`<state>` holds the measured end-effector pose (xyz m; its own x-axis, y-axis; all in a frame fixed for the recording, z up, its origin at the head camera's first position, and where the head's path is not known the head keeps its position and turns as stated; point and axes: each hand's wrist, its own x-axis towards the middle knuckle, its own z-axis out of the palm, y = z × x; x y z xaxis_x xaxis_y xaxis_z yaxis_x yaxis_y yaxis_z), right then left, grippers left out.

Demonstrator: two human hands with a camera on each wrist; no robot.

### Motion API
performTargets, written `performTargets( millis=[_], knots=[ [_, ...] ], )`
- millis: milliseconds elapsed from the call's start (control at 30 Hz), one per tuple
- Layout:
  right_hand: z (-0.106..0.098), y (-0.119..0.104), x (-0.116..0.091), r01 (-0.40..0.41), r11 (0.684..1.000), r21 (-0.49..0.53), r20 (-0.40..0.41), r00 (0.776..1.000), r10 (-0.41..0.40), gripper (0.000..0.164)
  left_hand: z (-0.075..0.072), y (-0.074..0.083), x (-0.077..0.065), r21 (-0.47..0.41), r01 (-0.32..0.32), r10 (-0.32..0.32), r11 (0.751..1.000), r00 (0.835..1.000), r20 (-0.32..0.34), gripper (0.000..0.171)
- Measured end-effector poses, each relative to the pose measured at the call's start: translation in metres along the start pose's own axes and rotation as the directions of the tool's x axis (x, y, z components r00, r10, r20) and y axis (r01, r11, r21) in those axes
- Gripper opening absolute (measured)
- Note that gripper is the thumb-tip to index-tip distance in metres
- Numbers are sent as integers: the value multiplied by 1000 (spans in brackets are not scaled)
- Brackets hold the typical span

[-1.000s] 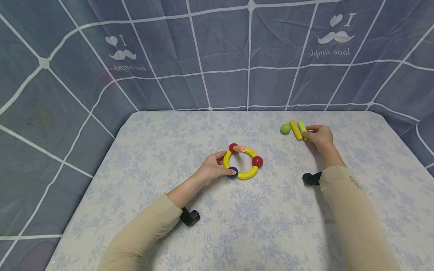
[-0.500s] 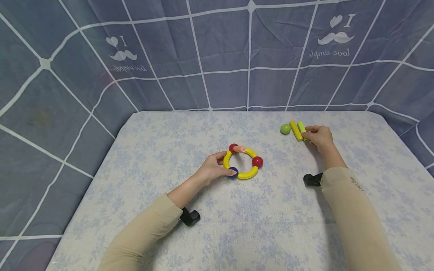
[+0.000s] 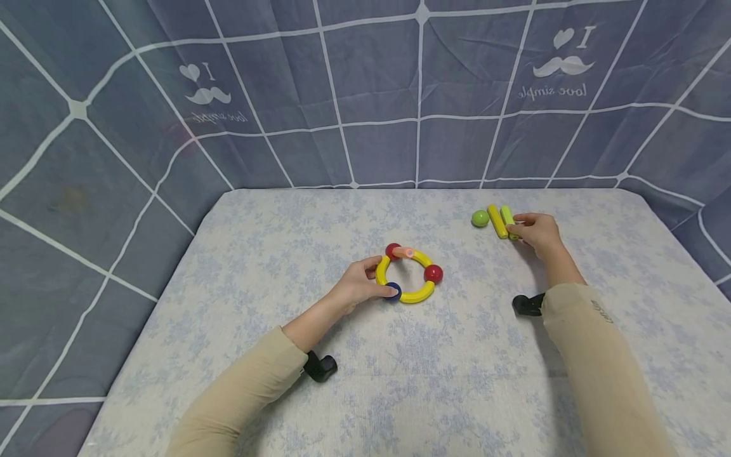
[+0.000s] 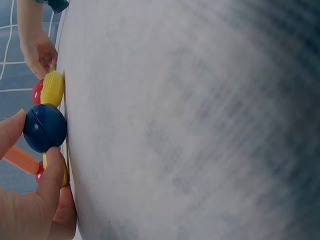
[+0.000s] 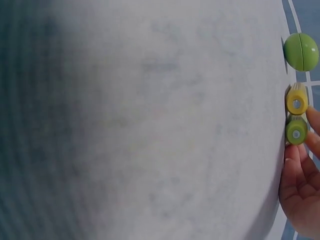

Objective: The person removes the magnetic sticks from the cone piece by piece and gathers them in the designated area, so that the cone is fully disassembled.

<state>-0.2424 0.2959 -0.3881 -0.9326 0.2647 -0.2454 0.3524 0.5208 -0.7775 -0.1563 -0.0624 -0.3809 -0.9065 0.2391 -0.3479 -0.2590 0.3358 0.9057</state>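
A ring of yellow curved rods [image 3: 419,296] joined by two red balls [image 3: 434,273] and a blue ball [image 4: 44,128] lies mid-table. An orange rod [image 3: 403,252] sticks out from the far red ball. My left hand [image 3: 358,287] grips the ring's left side, with thumb and finger on the blue ball in the left wrist view. Farther back on the right, my right hand [image 3: 538,232] pinches the near end of a green rod [image 3: 506,212]. Beside that rod lies a straight yellow rod [image 3: 497,220], its end facing the camera in the right wrist view.
A green ball [image 3: 480,218] sits just left of the straight yellow rod. The table [image 3: 400,381] has a pale flowered cloth. Behind it and along the sides hangs a blue-grey curtain [image 3: 377,76] with white lines. Black wrist cameras are strapped under both sleeves.
Both hands keep almost the same place, and the ring, rods and green ball stay where they were. The right forearm has shifted very slightly.
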Motion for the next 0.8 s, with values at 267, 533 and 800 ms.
performTargets(
  millis=[267,533,800],
  knots=[
    [-6,0,-4,5,999,41,42,999,-7,56,1,1,0,1,10,-10,1000,1000,0,79],
    [-12,-5,-16,94,994,56,64,993,-98,56,-3,1,1,-14,22,-22,1000,1000,-3,77],
    [-7,-23,-33,242,966,92,84,965,-249,54,-14,0,11,-15,-8,7,1000,1000,-11,71]
  ],
)
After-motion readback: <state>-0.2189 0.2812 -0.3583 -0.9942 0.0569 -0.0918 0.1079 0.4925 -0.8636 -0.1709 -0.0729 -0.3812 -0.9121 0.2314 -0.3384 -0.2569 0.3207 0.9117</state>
